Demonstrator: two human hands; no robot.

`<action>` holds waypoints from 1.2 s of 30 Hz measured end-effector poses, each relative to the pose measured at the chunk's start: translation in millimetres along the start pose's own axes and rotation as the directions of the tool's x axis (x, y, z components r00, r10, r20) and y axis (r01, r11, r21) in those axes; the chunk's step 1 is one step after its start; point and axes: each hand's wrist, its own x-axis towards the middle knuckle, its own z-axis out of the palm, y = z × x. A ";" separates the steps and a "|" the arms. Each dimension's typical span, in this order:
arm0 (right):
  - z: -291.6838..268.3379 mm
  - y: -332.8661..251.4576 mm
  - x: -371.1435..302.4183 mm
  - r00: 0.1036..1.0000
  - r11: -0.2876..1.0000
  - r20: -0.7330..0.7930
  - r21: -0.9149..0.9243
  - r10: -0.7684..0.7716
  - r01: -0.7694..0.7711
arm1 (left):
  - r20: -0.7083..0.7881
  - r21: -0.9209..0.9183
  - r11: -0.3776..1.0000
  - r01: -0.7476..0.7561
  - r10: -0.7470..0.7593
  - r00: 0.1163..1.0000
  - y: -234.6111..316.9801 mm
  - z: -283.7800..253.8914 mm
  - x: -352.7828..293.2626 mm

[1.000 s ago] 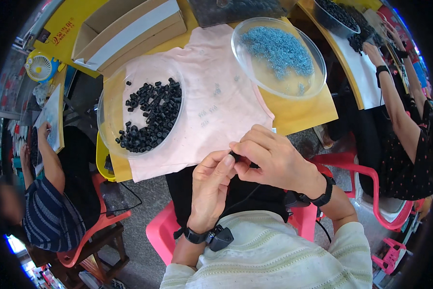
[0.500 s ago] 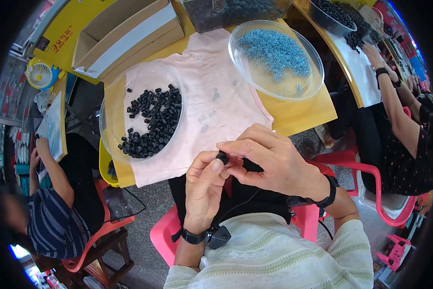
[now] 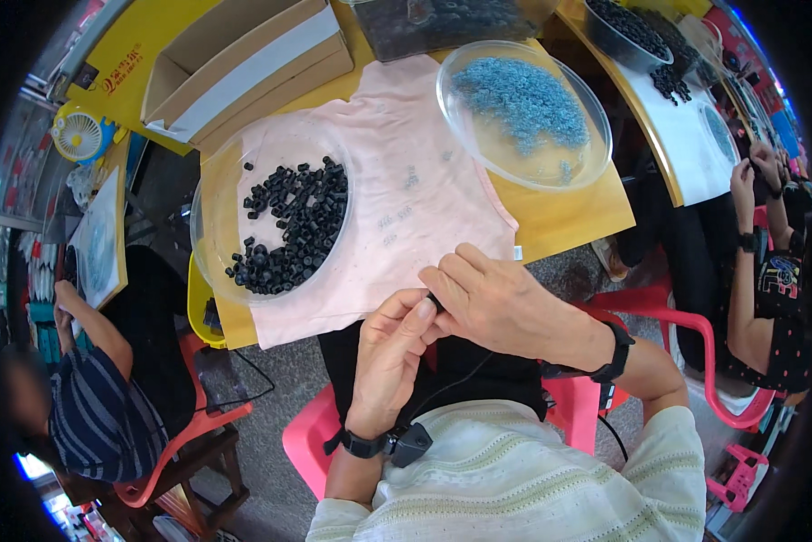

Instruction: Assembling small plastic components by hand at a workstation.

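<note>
My left hand [image 3: 392, 352] pinches a small black plastic piece [image 3: 436, 303] between thumb and fingers, just beyond the near edge of the table. Curled over the same piece, my right hand [image 3: 496, 303] presses it from the other side and hides most of it. Ahead and to the left, a round clear tray [image 3: 214, 221] holds a pile of small black pieces [image 3: 297, 212]. A second clear dish [image 3: 514, 172], at the far right, carries a heap of tiny bluish translucent pieces [image 3: 523, 95]. Both rest over a pink cloth [image 3: 379, 135] or the yellow tabletop [image 3: 568, 208].
Several tiny see-through bits [image 3: 392, 219] lie on the cloth. At the back stand an open cardboard box [image 3: 243, 72] and a clear bin [image 3: 451, 32] of dark pieces. People sit at tables left and right. A small yellow fan [image 3: 80, 134] stands at far left.
My right hand has rolled over and its fingers have closed round the black piece, covering more of it. The person at right has drawn their hands back from the dark pieces.
</note>
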 end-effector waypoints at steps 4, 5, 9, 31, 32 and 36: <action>15.1 -4.3 -10.1 0.998 1.000 0.066 -0.007 0.015 -0.015 | -0.092 -0.001 1.000 -0.021 0.021 0.996 -12.5 -2.1 -4.5; 17.1 -4.7 -11.4 0.997 1.000 0.070 -0.014 0.015 -0.014 | -0.115 0.010 1.000 -0.024 0.025 0.993 -15.5 -1.9 -5.8; 15.2 -2.2 -12.4 0.992 0.997 0.124 -0.063 -0.034 0.042 | -0.160 0.042 0.999 -0.026 0.032 0.987 -21.5 -1.5 -4.7; 2.0 -1.9 6.2 0.974 0.889 -0.054 0.421 0.220 -0.178 | -0.127 0.153 0.969 -0.195 0.216 0.968 4.8 -0.1 4.6; 3.6 2.1 6.3 0.975 0.887 -0.053 0.429 0.215 -0.172 | -0.125 0.162 0.967 -0.198 0.219 0.968 4.0 -0.9 6.0; 13.4 12.7 4.8 0.964 0.747 -0.043 0.642 0.261 -0.174 | -0.112 0.222 0.953 -0.205 0.234 0.966 -0.8 -5.9 8.6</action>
